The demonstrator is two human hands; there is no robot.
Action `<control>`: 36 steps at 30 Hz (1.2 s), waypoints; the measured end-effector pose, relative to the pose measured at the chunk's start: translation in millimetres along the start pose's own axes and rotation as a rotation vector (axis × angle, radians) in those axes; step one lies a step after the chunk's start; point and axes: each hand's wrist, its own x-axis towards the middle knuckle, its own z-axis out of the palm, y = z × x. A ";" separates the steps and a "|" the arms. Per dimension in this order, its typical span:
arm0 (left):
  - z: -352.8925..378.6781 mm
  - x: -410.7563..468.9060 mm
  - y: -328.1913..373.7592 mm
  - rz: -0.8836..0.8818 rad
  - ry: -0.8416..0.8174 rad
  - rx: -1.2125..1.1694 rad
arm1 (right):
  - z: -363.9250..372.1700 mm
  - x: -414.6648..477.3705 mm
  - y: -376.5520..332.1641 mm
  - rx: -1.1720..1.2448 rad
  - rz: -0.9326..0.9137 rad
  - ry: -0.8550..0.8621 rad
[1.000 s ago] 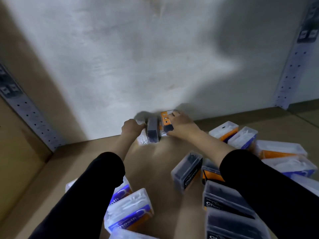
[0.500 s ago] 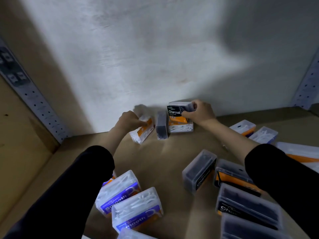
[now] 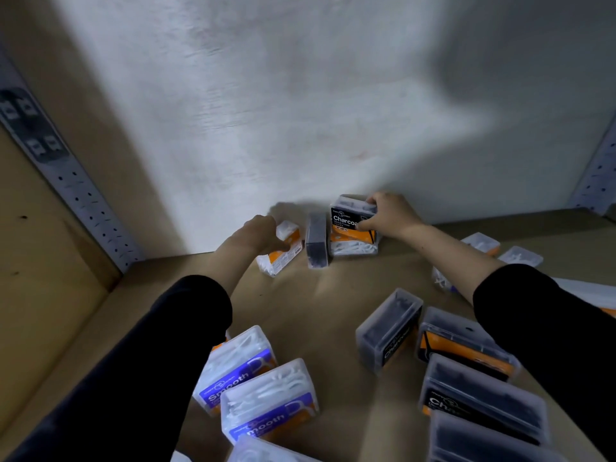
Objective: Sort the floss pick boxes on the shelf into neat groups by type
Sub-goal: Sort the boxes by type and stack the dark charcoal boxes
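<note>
At the back of the shelf, my right hand grips a black Charcoal box that sits on top of a white-and-orange box by the wall. My left hand holds a tilted white box with an orange label. Between the two hands a dark Charcoal box stands on its edge. Purple Smooth boxes lie at the front left. More Charcoal boxes lie at the front right.
The brown shelf board ends at a white back wall. Perforated metal uprights stand at both back corners. More white boxes lie at the right, behind my right arm.
My right hand has lifted the Charcoal box onto the white-and-orange box by the wall. My left hand has tilted the white orange-label box away to the left.
</note>
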 end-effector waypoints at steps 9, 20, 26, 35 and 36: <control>1.0 -16.2 -1.9 -0.034 0.015 -0.016 | -24.3 -18.1 4.5 -0.071 0.008 -0.022; -28.7 -61.5 -6.0 0.008 0.045 -0.109 | -43.1 -76.5 17.9 -0.205 0.038 -0.299; -39.1 -82.5 -7.8 -0.019 0.085 -0.168 | -31.3 -89.1 24.2 -0.219 0.070 -0.282; -27.1 -86.3 -1.6 -0.003 0.054 -0.115 | -26.2 -94.2 26.0 -0.215 0.074 -0.250; -24.2 -85.1 -0.1 0.007 0.046 -0.088 | -26.1 -93.9 26.3 -0.218 0.070 -0.252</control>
